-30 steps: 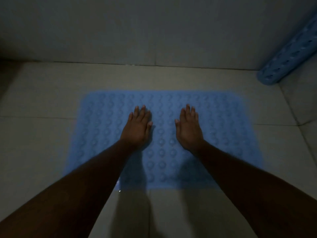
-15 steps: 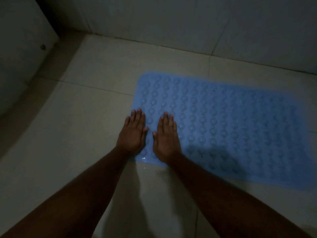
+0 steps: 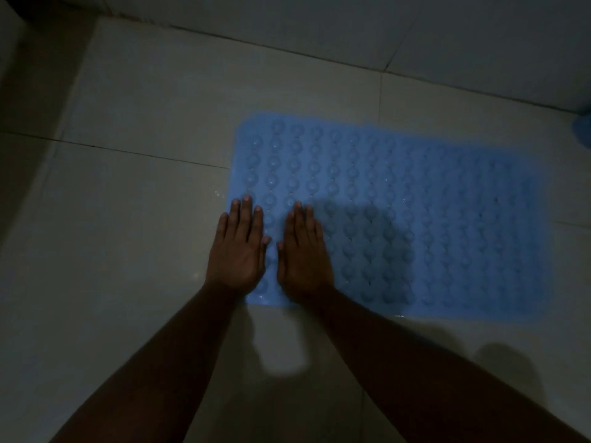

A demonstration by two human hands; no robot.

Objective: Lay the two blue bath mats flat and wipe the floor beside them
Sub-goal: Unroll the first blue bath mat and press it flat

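Note:
A blue bath mat (image 3: pixel 415 193) with rows of round bumps lies flat on the pale tiled floor (image 3: pixel 144 203), stretching to the right. My left hand (image 3: pixel 238 247) rests palm down on the mat's near-left corner, its outer fingers over the left edge. My right hand (image 3: pixel 303 251) lies flat on the mat just beside it, thumbs almost touching. Both hands hold nothing. A sliver of the second blue mat (image 3: pixel 582 126) shows at the right edge of the frame, mostly out of view.
A light wall (image 3: pixel 415 33) runs along the far side of the floor. A darker wall or step (image 3: pixel 22 123) stands on the left. Small water drops glint by the mat's left and near edges. The room is dim.
Both hands slid from the mat's middle to its near-left corner and came close together. The view shifted, leaving the rolled second mat almost out of frame.

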